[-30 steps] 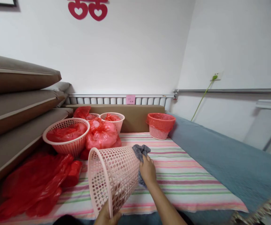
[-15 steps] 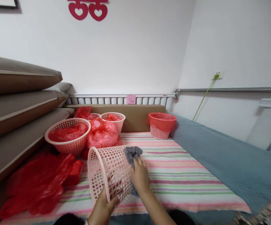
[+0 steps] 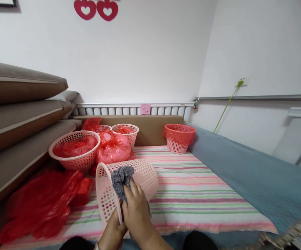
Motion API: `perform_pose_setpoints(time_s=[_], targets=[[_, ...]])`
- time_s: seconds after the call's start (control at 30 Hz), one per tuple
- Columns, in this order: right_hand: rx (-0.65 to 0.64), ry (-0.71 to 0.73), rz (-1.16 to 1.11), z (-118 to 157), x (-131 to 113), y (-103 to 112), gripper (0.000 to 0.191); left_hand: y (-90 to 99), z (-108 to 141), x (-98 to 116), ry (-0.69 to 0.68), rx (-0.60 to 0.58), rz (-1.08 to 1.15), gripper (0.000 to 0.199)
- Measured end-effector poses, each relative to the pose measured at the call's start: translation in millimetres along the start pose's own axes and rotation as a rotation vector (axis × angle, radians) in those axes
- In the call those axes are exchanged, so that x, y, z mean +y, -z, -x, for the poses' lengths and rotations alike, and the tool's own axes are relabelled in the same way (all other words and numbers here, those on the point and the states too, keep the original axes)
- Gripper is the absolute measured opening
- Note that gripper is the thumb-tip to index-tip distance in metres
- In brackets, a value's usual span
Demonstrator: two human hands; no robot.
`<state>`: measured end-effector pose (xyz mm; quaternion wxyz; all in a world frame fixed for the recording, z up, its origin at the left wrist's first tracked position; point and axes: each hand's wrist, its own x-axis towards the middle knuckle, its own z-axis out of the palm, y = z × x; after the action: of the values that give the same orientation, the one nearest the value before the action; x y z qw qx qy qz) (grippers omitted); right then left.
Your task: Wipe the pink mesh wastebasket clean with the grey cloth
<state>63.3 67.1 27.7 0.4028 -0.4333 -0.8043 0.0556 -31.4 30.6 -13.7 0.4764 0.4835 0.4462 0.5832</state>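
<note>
A pale pink plastic basket (image 3: 146, 177) with round holes lies on its side on the striped cloth (image 3: 192, 194), its mouth facing left. My left hand (image 3: 114, 225) grips the basket's rim at the near side; part of its fingers is hidden behind my other hand. Pressed against the basket's outer wall near the rim is a grey fluffy cloth (image 3: 123, 177), held bunched under the fingers of my right hand (image 3: 137, 211). The two hands are close together, the right one partly covering the left.
Red plastic bags (image 3: 41, 205) lie at the left beside a stack of cushions (image 3: 22, 114). Behind stand a bag-filled basket (image 3: 74, 158), a knotted red bag (image 3: 114, 149) and another pink basket (image 3: 133, 137). A basket with a red rim (image 3: 179, 139) stands at the back right.
My right hand has slid the grey cloth left along the basket wall, from near its base to near its rim. My left hand keeps its hold on the rim.
</note>
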Motion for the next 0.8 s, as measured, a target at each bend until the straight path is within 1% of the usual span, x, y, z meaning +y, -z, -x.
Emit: perform_pose_setpoints(time_s=[0.07, 0.17, 0.23, 0.33, 0.37, 0.43, 0.5, 0.6, 0.7, 0.8], targets=[[0.003, -0.021, 0.057, -9, 15, -2, 0.053, 0.9, -2, -6, -0.037, -0.042, -0.015, 0.057], [0.028, -0.092, 0.168, -23, 53, -4, 0.051, 2.4, -1, -18, -0.036, -0.130, 0.005, 0.063], [0.052, -0.186, 0.245, -31, 85, -5, 0.049, 3.8, 1, -25, -0.024, -0.160, 0.025, 0.064], [0.043, -0.403, 0.307, -36, 129, -3, 0.046, 7.0, 5, -35, -0.028, -0.189, 0.049, 0.060], [0.033, -0.457, 0.312, -36, 139, -1, 0.045, 8.2, 6, -38, -0.036, -0.204, 0.046, 0.058], [0.017, -0.506, 0.311, -34, 152, 2, 0.045, 10.1, 7, -41, -0.062, -0.234, 0.017, 0.053], [0.013, -0.511, 0.314, -32, 155, 5, 0.045, 11.0, 7, -43, -0.084, -0.257, -0.026, 0.049], [0.018, -0.484, 0.329, -32, 145, 6, 0.046, 10.8, 9, -39, -0.093, -0.252, -0.053, 0.047], [0.032, -0.382, 0.316, -32, 118, 4, 0.048, 10.1, 8, -37, -0.089, -0.222, -0.089, 0.045], [0.029, -0.238, 0.225, -28, 75, 4, 0.049, 11.1, 5, -43, -0.085, -0.199, -0.107, 0.043]])
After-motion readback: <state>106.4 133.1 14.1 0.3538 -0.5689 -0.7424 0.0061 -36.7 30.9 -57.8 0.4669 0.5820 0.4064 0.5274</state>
